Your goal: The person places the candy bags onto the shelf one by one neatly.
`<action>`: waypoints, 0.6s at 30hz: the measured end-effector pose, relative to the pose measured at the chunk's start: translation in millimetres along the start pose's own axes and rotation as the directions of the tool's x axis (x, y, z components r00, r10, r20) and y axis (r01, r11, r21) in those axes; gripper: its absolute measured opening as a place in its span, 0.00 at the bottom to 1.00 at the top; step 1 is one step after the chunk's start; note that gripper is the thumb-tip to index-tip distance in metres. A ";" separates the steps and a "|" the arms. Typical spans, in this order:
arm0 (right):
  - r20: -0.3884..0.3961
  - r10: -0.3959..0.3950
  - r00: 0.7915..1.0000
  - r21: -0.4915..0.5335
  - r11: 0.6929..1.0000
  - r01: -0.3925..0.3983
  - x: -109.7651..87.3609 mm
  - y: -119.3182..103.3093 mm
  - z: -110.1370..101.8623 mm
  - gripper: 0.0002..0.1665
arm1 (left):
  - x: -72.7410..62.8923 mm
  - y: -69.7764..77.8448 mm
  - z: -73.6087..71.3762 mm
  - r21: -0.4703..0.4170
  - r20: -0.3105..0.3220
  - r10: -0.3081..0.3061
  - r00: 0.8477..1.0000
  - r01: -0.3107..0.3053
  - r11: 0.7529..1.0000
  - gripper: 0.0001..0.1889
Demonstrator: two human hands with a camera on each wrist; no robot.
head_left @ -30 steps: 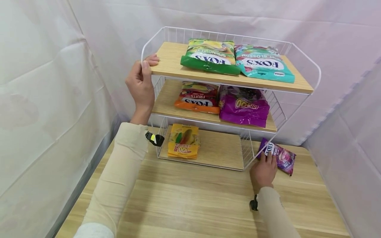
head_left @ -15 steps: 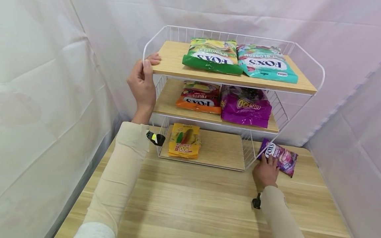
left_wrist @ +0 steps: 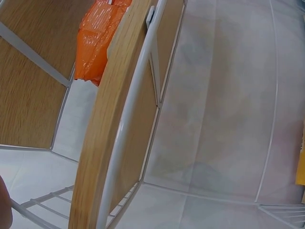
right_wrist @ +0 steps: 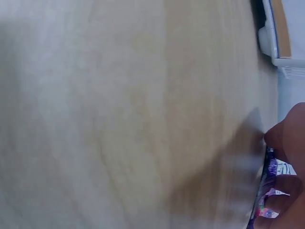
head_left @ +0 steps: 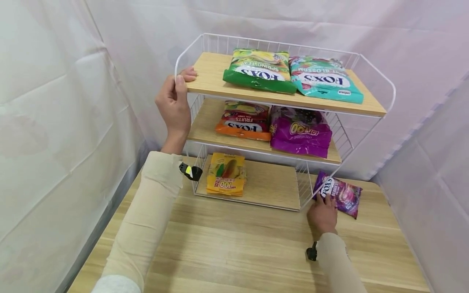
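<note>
My left hand (head_left: 175,106) grips the upper left front corner of a three-tier white wire rack (head_left: 210,67), thumb against the front wire and fingers over the wooden shelf. In the left wrist view, only a bit of a finger (left_wrist: 4,209) shows beside the rack's wooden edge (left_wrist: 102,129). To the right of the rack's foot, a purple Fox's Berries candy bag (head_left: 347,199) lies on the table. My right hand (head_left: 323,216) touches its near left part with spread fingers. The right wrist view shows those fingers (right_wrist: 287,185) over the shiny purple wrapper (right_wrist: 268,179).
Green (head_left: 258,71) and turquoise (head_left: 326,79) candy bags lie on the top shelf. Red-orange (head_left: 243,120) and purple Lot 100 (head_left: 300,132) bags fill the middle one. A yellow bag (head_left: 226,175) sits at the left of the bottom shelf. White sheets (head_left: 66,134) surround the table (head_left: 227,248).
The purple Berries bag has shifted slightly left towards the rack, with my right hand on it. My left hand keeps its grip on the rack.
</note>
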State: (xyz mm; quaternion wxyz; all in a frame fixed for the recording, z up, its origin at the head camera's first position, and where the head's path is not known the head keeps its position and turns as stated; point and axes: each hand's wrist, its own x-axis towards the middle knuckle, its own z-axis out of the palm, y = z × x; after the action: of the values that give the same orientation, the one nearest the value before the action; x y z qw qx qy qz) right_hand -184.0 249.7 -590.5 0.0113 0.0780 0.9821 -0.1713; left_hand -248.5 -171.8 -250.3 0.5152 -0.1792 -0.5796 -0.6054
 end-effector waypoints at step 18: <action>-0.056 -0.072 0.996 -0.063 0.996 0.068 -16.8 -11.5 -2.8 0.26 | -0.5 -2.2 -0.2 -0.004 0.017 0.021 1.000 -0.021 1.000 0.12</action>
State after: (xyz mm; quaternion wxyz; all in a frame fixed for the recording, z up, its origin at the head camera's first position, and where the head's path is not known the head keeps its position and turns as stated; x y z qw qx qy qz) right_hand -169.3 237.4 -583.2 -0.0208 0.0482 0.9889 -0.1389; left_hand -250.1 -172.2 -251.9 0.5162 -0.1914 -0.5809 -0.5995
